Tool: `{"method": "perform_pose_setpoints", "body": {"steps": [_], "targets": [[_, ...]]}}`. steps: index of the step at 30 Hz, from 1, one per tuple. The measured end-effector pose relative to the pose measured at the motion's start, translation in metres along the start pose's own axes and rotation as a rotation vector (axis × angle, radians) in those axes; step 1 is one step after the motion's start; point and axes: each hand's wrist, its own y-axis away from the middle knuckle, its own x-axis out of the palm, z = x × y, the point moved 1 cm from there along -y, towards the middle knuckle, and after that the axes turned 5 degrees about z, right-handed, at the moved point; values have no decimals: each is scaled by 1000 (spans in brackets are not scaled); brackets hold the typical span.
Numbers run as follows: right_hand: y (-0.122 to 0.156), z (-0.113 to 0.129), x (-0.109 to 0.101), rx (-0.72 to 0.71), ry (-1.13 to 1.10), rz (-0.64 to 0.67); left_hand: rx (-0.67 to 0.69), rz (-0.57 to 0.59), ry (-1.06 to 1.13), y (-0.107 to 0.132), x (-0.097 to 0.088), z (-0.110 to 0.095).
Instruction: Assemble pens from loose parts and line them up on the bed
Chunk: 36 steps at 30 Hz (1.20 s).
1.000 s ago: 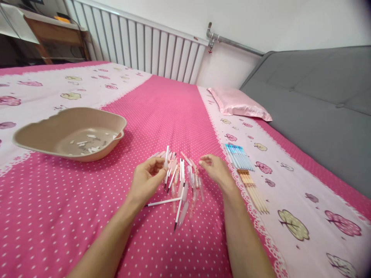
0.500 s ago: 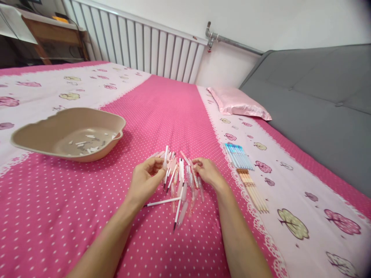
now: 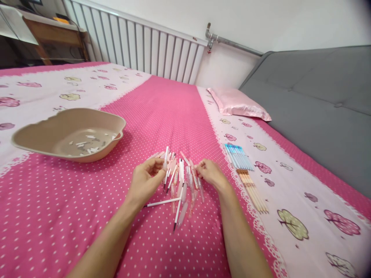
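Observation:
A loose pile of white and pink pens (image 3: pixel 181 181) lies on the pink dotted bedsheet (image 3: pixel 162 112) in front of me. My left hand (image 3: pixel 146 179) is closed on a white pen (image 3: pixel 166 157) that sticks up from its fingertips at the pile's left edge. At the right edge of the pile, my right hand (image 3: pixel 211 173) pinches a pink pen (image 3: pixel 193 175). Both forearms reach in from the bottom of the view.
A beige shallow basin (image 3: pixel 69 133) with small white bits inside sits to the left. Neat rows of blue pens (image 3: pixel 239 156) and cream pens (image 3: pixel 252 189) lie to the right. A pink pillow (image 3: pixel 239 104), a grey headboard (image 3: pixel 315 100) and a white radiator (image 3: pixel 139 42) lie beyond.
My right hand moved left from beside the pile onto it and closed its fingertips on a pink pen. My left hand kept its hold on the white pen.

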Motion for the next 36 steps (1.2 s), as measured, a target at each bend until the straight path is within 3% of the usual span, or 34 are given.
{"method": "perform_pose_setpoints", "body": {"steps": [5, 10, 15, 23, 28, 31, 36], "targets": [[8, 8, -4, -12, 14, 115, -1, -9, 11, 1, 0, -1], [6, 9, -2, -3, -243, 206, -5, 0, 7, 1, 0, -2], [9, 11, -6, -108, -517, 272, 1, 3, 5, 0, 0, 0], [16, 21, -12, -301, -718, 366, -3, -14, -4, 0, 1, 1], [17, 25, -11, -348, -867, 437, -6, -8, -13, 0, 1, 0], [19, 28, -12, -395, -950, 421, -4, 8, -46, 0, 1, 0], [18, 33, -13, -351, -1075, 247, 18, 11, -97, 0, 1, -1]]}}
